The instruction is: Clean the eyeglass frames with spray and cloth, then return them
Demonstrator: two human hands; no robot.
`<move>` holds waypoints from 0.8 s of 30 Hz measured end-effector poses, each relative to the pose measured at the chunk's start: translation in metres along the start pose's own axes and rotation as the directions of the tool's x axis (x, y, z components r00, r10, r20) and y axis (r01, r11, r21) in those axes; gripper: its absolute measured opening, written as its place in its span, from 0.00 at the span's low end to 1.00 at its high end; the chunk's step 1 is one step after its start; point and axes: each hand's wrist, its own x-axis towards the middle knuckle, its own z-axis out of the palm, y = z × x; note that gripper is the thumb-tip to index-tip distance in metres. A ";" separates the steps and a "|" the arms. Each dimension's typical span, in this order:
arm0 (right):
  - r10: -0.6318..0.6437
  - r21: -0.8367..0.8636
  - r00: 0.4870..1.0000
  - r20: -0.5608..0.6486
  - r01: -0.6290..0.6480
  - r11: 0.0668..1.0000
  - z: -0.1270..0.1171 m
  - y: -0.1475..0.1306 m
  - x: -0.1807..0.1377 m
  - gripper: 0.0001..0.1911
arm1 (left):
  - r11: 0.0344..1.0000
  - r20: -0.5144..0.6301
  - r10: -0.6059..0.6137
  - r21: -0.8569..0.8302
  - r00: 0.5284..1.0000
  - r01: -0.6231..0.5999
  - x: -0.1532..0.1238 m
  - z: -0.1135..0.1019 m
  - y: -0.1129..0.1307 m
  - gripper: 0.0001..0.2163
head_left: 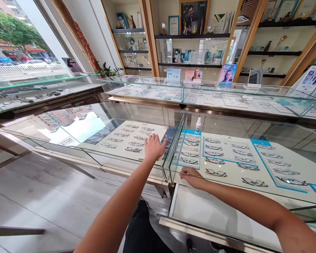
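Note:
My left hand [155, 147] is open, fingers apart, over the glass top of the left display case [100, 162]. Rows of eyeglasses [133, 150] lie under that glass. At the near left corner of the right display case [228, 182], my right hand [191, 176] is closed with curled fingers; what they grip, if anything, is hidden. Beyond it, more eyeglasses [216, 172] rest on white and blue-edged boards. A white spray bottle [198, 125] stands upright near the back of this case. Below my right forearm, a white drawer [200, 207] is pulled out.
Another glass counter [152, 92] with eyeglasses runs across behind. Wall shelves [192, 36] hold framed pictures and trophies. A side counter [42, 93] stands by the window. My legs [144, 232] are close to the open drawer, over a grey floor [55, 196].

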 end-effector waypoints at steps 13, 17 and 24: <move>-0.108 -0.420 0.976 0.190 0.180 0.890 -0.056 -0.061 -0.213 0.37 | 0.996 0.124 0.052 0.069 0.991 -0.061 0.034 -0.011 -0.054 0.45; -0.098 -0.616 0.968 -0.233 -0.068 0.785 -0.064 -0.003 -0.248 0.56 | 0.994 0.119 -0.044 0.107 0.992 0.032 0.051 -0.024 -0.116 0.44; -0.088 -0.673 0.923 -0.375 -0.206 0.710 -0.081 0.026 -0.244 0.78 | 0.993 0.054 -0.081 0.084 0.995 0.077 0.057 -0.027 -0.159 0.47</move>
